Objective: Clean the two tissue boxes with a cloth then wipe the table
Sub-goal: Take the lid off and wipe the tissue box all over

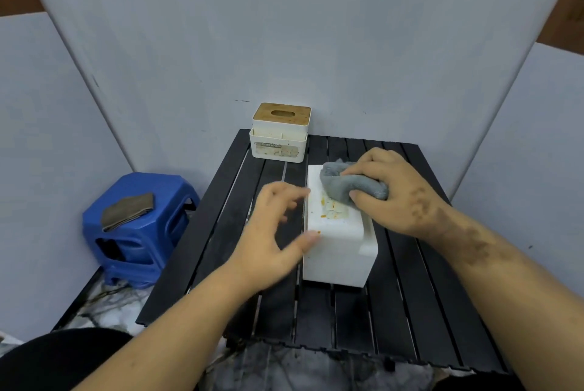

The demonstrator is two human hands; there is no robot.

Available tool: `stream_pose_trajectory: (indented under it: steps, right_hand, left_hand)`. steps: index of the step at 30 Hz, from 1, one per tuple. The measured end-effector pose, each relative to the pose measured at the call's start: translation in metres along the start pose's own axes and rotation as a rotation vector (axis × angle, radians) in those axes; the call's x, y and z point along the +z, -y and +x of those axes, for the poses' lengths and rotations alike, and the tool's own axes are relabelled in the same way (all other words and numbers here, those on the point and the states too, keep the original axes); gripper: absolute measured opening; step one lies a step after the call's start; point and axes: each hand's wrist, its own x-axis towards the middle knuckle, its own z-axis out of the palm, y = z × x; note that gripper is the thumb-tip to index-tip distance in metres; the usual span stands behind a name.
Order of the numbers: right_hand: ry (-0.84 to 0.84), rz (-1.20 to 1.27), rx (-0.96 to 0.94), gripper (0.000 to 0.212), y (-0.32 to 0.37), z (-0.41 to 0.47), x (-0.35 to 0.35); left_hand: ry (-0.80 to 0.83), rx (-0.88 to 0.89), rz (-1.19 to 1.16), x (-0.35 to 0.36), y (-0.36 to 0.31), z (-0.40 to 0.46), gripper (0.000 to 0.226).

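We see pale grey wall panels [284,27] closing in a corner, and in front of them a black slatted table [410,295] whose slats run from the near edge to the far edge. To the left of the table, lower down, stands a blue plastic stool [136,239] with a folded brownish cloth [126,210] lying on its seat.

On the table, roughly midway between the near and far edges and a little right of the centre line, sits the white tissue box [338,251]. Its long axis runs along the slats, one short end facing us and the other pointing at the far edge. Its top carries orange and yellowish stains around the middle.

At the far left corner of the table stands the second tissue box [279,137], white with a wooden lid and an oval slot, its labelled front toward us. It is well apart from the hands and close to the white box's far end without touching it.

Our left hand [275,232] lies against the left side of the white tissue box, fingers spread and loosely bent, the thumb tip touching the near left top edge; the picture is blurred there.

Our right hand [392,188] clasps a bunched grey cloth [350,183], thumb and fingers curled round it, pressing it on the far part of the box's top.
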Motion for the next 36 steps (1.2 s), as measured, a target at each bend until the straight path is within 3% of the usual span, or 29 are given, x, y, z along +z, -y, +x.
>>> stream_pose_trajectory:
  steps: [4,7,11,15,20,25,30,36]
  right_hand:
    - [-0.013,-0.032,0.058,0.027,-0.001,-0.006,-0.005]
    - [-0.011,-0.023,0.098,0.026,0.005,-0.002,-0.003]
    - [0.013,-0.015,0.061,0.026,0.018,-0.008,0.001]
    - [0.101,0.006,-0.018,0.029,0.025,-0.03,-0.013]
    - [-0.029,0.036,0.061,0.031,0.02,-0.027,-0.005]
    - [0.089,0.127,-0.065,0.031,0.033,-0.036,0.001]
    - [-0.073,0.091,0.06,0.031,0.017,-0.018,-0.003]
    - [0.151,0.103,-0.109,0.03,0.037,-0.033,-0.001]
  left_hand:
    - [0.032,-0.087,-0.02,-0.024,-0.003,0.043,0.048]
    - [0.266,-0.146,0.106,-0.033,0.003,0.08,0.059]
    - [0.474,-0.12,0.121,-0.031,0.019,0.105,0.043]
    - [0.454,-0.172,-0.073,-0.025,0.03,0.102,0.04]
    - [0.407,-0.244,-0.307,-0.017,0.036,0.096,0.026]
    - [0.423,-0.252,-0.401,-0.015,0.037,0.098,0.029]
    - [0.404,-0.278,-0.426,-0.01,0.037,0.094,0.025]
    - [0.398,-0.269,-0.432,-0.008,0.037,0.091,0.026]
